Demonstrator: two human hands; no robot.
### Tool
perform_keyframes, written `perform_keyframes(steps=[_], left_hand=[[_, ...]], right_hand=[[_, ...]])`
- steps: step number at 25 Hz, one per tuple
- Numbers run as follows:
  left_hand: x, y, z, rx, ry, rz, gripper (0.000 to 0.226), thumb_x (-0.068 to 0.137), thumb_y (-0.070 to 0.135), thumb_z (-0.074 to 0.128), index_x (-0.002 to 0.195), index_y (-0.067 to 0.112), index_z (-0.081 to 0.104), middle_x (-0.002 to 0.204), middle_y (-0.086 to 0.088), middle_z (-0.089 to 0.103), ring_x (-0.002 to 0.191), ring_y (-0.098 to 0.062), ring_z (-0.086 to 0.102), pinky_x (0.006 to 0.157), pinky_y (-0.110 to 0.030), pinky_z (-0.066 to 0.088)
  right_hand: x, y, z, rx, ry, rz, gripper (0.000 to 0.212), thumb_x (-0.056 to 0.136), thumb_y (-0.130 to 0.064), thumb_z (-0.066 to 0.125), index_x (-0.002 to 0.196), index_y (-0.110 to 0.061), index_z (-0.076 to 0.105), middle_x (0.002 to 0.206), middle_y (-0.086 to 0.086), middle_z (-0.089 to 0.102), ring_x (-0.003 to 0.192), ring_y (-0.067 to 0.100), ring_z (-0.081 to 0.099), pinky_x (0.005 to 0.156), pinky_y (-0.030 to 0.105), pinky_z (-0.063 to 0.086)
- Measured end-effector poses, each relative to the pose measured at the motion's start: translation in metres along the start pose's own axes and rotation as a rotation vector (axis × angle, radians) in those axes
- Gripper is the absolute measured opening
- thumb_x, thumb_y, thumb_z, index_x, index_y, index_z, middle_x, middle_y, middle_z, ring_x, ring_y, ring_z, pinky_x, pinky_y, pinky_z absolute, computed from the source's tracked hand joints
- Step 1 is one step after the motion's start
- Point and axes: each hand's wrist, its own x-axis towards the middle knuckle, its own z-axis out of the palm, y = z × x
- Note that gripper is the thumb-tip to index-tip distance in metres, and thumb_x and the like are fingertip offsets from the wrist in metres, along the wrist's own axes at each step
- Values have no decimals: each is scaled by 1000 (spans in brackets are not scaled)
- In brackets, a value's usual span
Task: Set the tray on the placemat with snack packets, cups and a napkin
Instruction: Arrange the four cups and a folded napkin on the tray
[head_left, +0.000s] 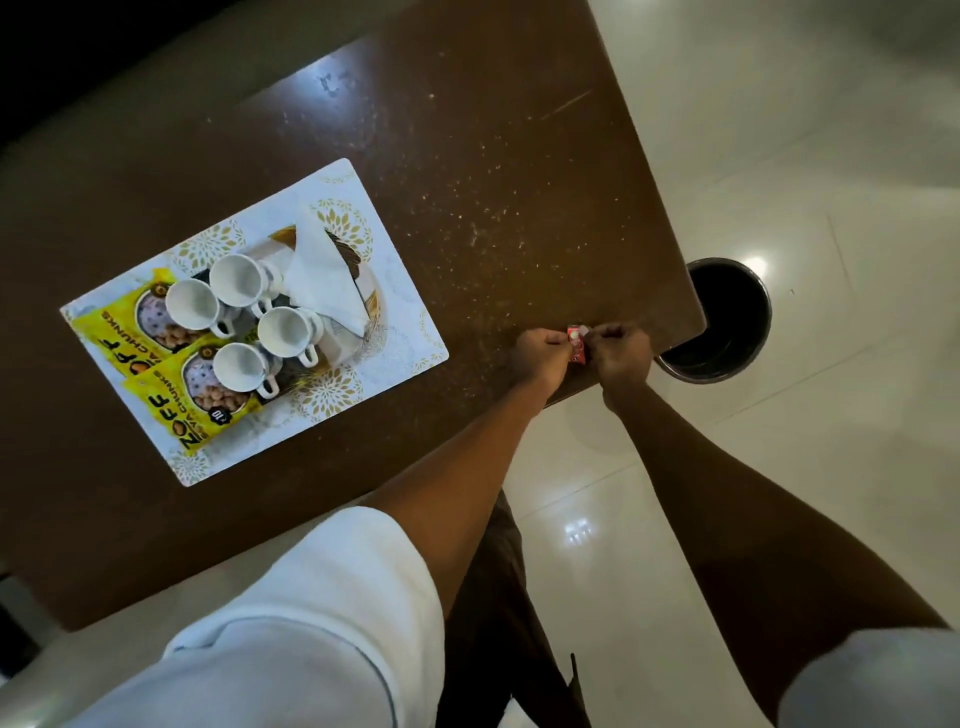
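A white placemat (395, 312) with gold patterns lies on the brown table (493, 156). On it rests a round tray (375, 296) holding several white cups (236, 364), a folded white napkin (322, 270) and two yellow snack packets (156, 405). Far to the right of the tray, at the table's corner, my left hand (537, 353) and my right hand (621, 356) together pinch a small red sachet (576, 345) between their fingertips.
A dark round bin (727, 322) stands on the pale tiled floor just beyond the table's right corner, beside my hands. Crumbs and specks are scattered over the table between the placemat and the corner.
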Motion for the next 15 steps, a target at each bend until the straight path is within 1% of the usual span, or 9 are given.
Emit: perform_keyframes(steps=[1, 2, 4, 5, 7, 9, 10, 12, 15], left_hand=[[0, -1, 0, -14, -5, -6, 29, 96, 13, 69, 123, 5, 72, 120, -12, 75, 109, -26, 71, 97, -43, 60], [0, -2, -1, -32, -4, -14, 28, 96, 10, 68, 124, 5, 71, 121, -13, 74, 110, -27, 71, 97, -43, 60], [-3, -4, -6, -61, 12, -22, 27, 97, 8, 65, 124, 5, 71, 121, -14, 73, 110, -27, 71, 94, -40, 61], [-3, -5, -12, -82, 28, -18, 27, 97, 7, 65, 124, 6, 70, 122, -13, 73, 109, -26, 71, 93, -38, 61], [-2, -6, -27, -125, 70, -2, 28, 97, 8, 63, 124, 7, 70, 121, -12, 73, 109, -25, 70, 92, -38, 61], [-1, -10, -53, -159, 127, 9, 28, 96, 8, 63, 123, 7, 71, 120, -12, 73, 109, -25, 70, 92, -38, 59], [-1, -6, -60, -163, 140, 21, 29, 95, 8, 63, 123, 7, 71, 120, -12, 73, 109, -25, 69, 91, -35, 58], [3, -3, -93, -190, 181, 37, 29, 95, 9, 63, 124, 8, 70, 121, -11, 72, 110, -25, 68, 93, -34, 57], [13, 2, -151, -225, 258, 81, 30, 98, 10, 60, 126, 7, 69, 124, -13, 71, 112, -29, 67, 99, -42, 57]], right_hand=[[-2, 0, 2, -19, -4, -8, 20, 92, -19, 75, 108, -9, 71, 105, 8, 75, 91, 19, 70, 77, 37, 61], [-4, 0, 6, -34, -6, -15, 17, 93, -16, 74, 108, -9, 71, 106, 8, 74, 88, 16, 69, 75, 35, 61], [-8, -2, 12, -53, 3, -31, 16, 93, -12, 73, 109, -11, 71, 109, 8, 73, 82, 9, 65, 67, 26, 56], [-12, -7, 19, -74, -2, -55, 18, 92, -12, 73, 111, -11, 71, 111, 8, 73, 84, 10, 66, 68, 24, 55], [-17, -18, 33, -156, -29, -130, 22, 92, -13, 74, 113, -11, 71, 113, 7, 74, 97, 17, 69, 69, 20, 53], [-28, -32, 56, -245, -75, -222, 22, 92, -11, 72, 115, -10, 71, 115, 8, 74, 101, 17, 68, 64, 13, 43], [-29, -39, 61, -264, -78, -260, 22, 93, -9, 71, 114, -10, 71, 115, 8, 74, 100, 17, 67, 65, 14, 42], [-39, -58, 88, -304, -120, -355, 22, 92, -6, 67, 113, -9, 72, 114, 10, 74, 103, 21, 69, 76, 20, 45], [-61, -95, 138, -350, -184, -443, 25, 92, -5, 63, 114, -10, 74, 114, 10, 75, 106, 24, 70, 81, 23, 47]])
